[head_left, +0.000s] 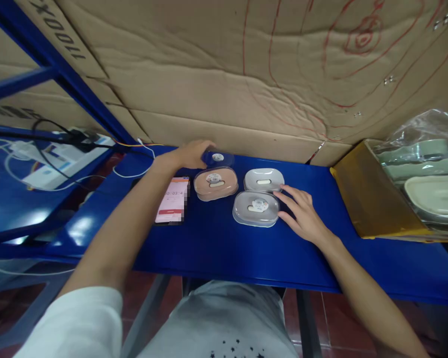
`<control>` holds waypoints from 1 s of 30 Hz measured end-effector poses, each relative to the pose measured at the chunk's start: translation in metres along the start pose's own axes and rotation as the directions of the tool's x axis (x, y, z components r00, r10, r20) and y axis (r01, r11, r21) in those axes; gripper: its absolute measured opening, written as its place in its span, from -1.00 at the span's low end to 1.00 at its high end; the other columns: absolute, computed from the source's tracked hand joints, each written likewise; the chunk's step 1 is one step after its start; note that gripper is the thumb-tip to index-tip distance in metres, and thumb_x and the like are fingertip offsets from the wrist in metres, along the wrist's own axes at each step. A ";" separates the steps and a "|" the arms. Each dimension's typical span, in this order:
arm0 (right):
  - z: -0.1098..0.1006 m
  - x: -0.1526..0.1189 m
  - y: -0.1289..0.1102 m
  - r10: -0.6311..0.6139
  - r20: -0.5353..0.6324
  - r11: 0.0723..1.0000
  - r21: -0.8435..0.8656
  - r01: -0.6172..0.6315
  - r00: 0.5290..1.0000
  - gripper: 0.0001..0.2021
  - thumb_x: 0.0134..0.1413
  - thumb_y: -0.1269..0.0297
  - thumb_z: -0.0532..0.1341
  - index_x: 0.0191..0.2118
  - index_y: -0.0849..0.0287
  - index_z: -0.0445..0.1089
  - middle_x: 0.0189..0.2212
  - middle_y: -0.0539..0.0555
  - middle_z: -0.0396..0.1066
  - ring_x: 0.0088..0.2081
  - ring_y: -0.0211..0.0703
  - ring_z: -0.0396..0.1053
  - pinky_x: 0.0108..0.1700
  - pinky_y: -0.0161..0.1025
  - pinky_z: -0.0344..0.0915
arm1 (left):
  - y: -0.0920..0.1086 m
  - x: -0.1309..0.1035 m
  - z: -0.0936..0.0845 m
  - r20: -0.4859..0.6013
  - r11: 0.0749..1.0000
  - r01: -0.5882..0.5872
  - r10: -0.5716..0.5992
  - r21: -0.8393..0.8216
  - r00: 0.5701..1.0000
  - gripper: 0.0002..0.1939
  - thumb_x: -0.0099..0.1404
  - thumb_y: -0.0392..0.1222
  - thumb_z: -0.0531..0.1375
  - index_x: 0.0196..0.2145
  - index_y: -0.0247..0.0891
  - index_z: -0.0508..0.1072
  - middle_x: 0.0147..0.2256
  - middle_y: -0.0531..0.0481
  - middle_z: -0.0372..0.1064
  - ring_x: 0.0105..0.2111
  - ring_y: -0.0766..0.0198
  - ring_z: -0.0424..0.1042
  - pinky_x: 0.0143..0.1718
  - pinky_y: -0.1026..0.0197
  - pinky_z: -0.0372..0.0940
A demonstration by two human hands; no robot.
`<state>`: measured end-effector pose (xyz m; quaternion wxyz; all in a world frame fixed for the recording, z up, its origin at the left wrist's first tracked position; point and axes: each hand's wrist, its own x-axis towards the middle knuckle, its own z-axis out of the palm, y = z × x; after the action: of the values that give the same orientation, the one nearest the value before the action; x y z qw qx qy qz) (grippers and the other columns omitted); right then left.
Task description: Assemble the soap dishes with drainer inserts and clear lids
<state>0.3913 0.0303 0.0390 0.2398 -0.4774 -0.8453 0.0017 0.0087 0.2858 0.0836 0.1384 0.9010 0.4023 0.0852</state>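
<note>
At the back of the blue table, my left hand (196, 153) has its fingers closed on the left edge of a clear plastic lid (218, 159) with a round label. In front of that lid lies a pink oval soap box (215, 184), also labelled. My right hand (300, 211) is open, its fingers spread along the right edges of two more soap boxes. One is a white soap box (264, 179); the other, a grey soap box (256, 209) with a label, lies just in front. My left fingertips are partly hidden.
A phone (172, 200) showing a timer lies beside my left forearm. At right, a cardboard carton (377, 191) holds green and cream plastic pieces in clear wrap. Power strips and cables (67, 156) sit at left. A cardboard wall (194, 84) rises behind the table (216, 248).
</note>
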 end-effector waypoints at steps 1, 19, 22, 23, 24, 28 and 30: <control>0.000 0.000 0.001 0.003 -0.001 1.000 -0.003 -0.003 1.000 -0.43 0.55 0.02 0.11 0.54 -0.11 0.10 0.45 0.26 0.25 0.41 0.26 0.27 0.31 0.28 0.24 | -0.003 0.004 0.001 0.052 1.000 0.002 -0.002 -0.008 0.999 -0.10 0.03 -0.08 0.38 0.33 -0.29 0.34 0.35 -0.22 0.37 0.30 -0.06 0.34 0.33 -0.12 0.29; 0.003 0.001 0.014 0.133 -0.081 0.991 0.023 -0.131 0.988 -0.46 0.57 0.04 0.07 0.53 -0.06 0.12 0.43 0.29 0.29 0.42 0.25 0.28 0.33 0.31 0.26 | 0.102 -0.009 -0.010 0.033 0.991 -0.072 0.076 -0.110 0.997 -0.18 0.41 0.37 0.27 0.41 -0.20 0.33 0.24 -0.10 0.50 0.15 0.04 0.51 0.23 -0.02 0.38; 0.007 0.000 0.028 0.198 -0.117 0.980 0.026 -0.196 0.973 -0.41 0.57 0.03 0.05 0.57 -0.03 0.03 0.47 0.32 0.24 0.48 0.25 0.20 0.40 0.34 0.20 | 0.143 -0.003 0.007 0.092 0.991 -0.121 0.126 -0.056 0.988 -0.17 0.42 0.36 0.26 0.43 -0.20 0.31 0.38 -0.19 0.37 0.32 -0.15 0.40 0.35 -0.15 0.26; 0.008 0.000 0.032 0.209 -0.116 0.978 0.026 -0.207 0.971 -0.39 0.57 0.02 0.05 0.58 -0.02 0.00 0.48 0.33 0.21 0.50 0.25 0.17 0.41 0.35 0.19 | 0.152 -0.001 0.013 0.115 0.991 -0.123 0.128 -0.054 0.985 -0.17 0.40 0.36 0.28 0.42 -0.18 0.33 0.38 -0.19 0.38 0.32 -0.19 0.40 0.34 -0.15 0.26; 0.010 0.000 0.036 0.216 -0.110 0.977 0.026 -0.214 0.970 -0.36 0.56 0.01 0.06 0.59 -0.01 -0.03 0.50 0.35 0.17 0.52 0.26 0.14 0.41 0.36 0.18 | 0.158 0.002 0.018 0.138 0.990 -0.127 0.133 -0.056 0.981 -0.18 0.40 0.34 0.28 0.42 -0.16 0.33 0.38 -0.19 0.37 0.33 -0.19 0.40 0.35 -0.13 0.25; 0.016 -0.001 0.043 0.206 -0.065 0.978 0.023 -0.205 0.976 -0.26 0.52 -0.03 0.14 0.62 -0.01 -0.14 0.57 0.40 -0.01 0.56 0.30 0.03 0.40 0.39 0.19 | 0.161 0.010 0.034 0.155 0.980 -0.165 0.181 -0.111 0.971 -0.22 0.38 0.24 0.30 0.42 -0.14 0.33 0.38 -0.19 0.37 0.35 -0.15 0.38 0.37 -0.07 0.22; 0.019 0.000 0.043 0.190 -0.051 0.982 0.027 -0.189 0.980 -0.24 0.52 -0.04 0.14 0.63 -0.05 -0.17 0.58 0.39 -0.05 0.56 0.30 0.01 0.41 0.40 0.19 | 0.158 0.012 0.042 0.132 0.968 -0.194 0.216 -0.161 0.967 -0.22 0.38 0.21 0.30 0.42 -0.16 0.32 0.39 -0.21 0.35 0.37 -0.15 0.34 0.39 -0.09 0.18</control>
<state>0.4184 0.0579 0.0121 0.2662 -0.5529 -0.7893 0.0212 0.1383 0.1865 0.0947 0.2242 0.9290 0.2879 0.0612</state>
